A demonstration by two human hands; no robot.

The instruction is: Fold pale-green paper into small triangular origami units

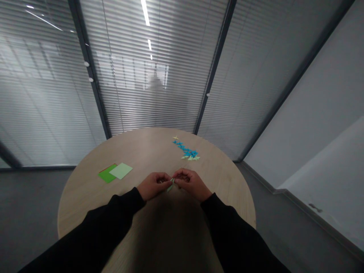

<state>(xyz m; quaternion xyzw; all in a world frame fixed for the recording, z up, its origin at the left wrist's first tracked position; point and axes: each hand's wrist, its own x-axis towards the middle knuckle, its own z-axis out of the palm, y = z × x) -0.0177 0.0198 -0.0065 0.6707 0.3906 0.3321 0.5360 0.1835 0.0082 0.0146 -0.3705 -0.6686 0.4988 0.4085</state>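
Observation:
Between my two hands is a small folded piece of light green paper (171,185), held over the near middle of the round table. My left hand (156,185) pinches it from the left, thumb against fingertips. From the right, my right hand (192,183) pinches the same piece, and the fingertips of both hands almost meet. The fingers cover much of the paper, so its exact shape is hidden. Beyond my right hand lie several small folded blue paper pieces (184,148) in a slanting row, with pale green folded pieces (191,157) at the near end.
On the left of the wooden table (145,148) a pale green sheet (121,171) overlaps a bright green sheet (107,175). A small yellow folded piece (175,137) lies near the far edge. Behind the table stand glass panels with blinds (159,102); a white wall (318,151) is at right.

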